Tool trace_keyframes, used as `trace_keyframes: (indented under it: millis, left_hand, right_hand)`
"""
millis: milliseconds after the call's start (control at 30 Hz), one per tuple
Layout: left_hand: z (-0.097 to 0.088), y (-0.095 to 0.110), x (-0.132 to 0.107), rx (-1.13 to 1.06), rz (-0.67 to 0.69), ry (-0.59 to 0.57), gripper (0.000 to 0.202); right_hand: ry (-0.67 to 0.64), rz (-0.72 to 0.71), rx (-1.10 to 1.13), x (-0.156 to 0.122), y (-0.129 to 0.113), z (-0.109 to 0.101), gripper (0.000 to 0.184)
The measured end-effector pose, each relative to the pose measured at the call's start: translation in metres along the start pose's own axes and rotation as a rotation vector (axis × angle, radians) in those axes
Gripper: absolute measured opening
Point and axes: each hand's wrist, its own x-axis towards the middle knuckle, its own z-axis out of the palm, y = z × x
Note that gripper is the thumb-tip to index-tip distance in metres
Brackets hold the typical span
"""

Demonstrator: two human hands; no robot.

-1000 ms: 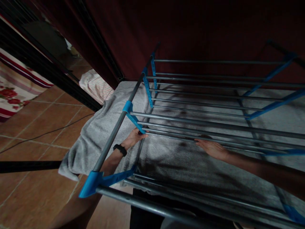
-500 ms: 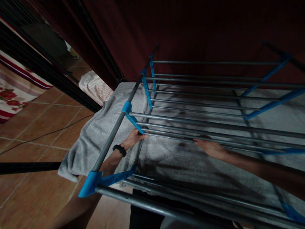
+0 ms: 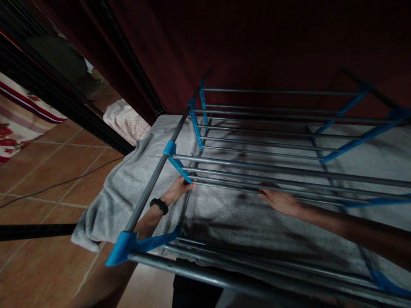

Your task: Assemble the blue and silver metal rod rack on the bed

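A grey drying rack (image 3: 257, 164) with blue plastic joints stands in front of me, its upper rails bare. A large grey towel (image 3: 128, 184) lies spread over its lower tier and hangs off the left side. My left hand (image 3: 177, 188), a black band on its wrist, reaches under the upper rails and rests on the towel near a blue bracket, fingers curled at the towel. My right hand (image 3: 280, 200) lies flat on the towel further right, fingers stretched out beneath the rails.
Brown floor tiles (image 3: 48, 171) lie to the left, crossed by a thin cable (image 3: 64, 182). A striped cloth (image 3: 125, 119) sits behind the towel's corner. A dark red curtain (image 3: 240, 42) hangs behind the rack. A floral fabric (image 3: 13, 128) shows at far left.
Both hands stay on the towel in nearly the same places. The view has shifted slightly, so the rack sits a little lower and further left in the frame.
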Motion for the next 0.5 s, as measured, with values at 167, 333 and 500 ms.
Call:
trace_keyframes:
  millis: [167,333,500]
  left_hand:
    - [0.0,0.008,0.002,0.03,-0.002,0.023,0.054]
    - [-0.004,0.012,0.005,0.095,-0.019,0.028,0.055]
    - [-0.006,-0.012,0.018,0.111,0.01,0.095,0.052]
  right_hand:
    - [-0.038,-0.272,0.005,-0.031,-0.004,-0.029,0.047]
    - [-0.356,0.106,0.113,-0.083,0.022,-0.054,0.025]
    - [-0.112,0.71,0.138,-0.128,0.055,-0.069,0.022]
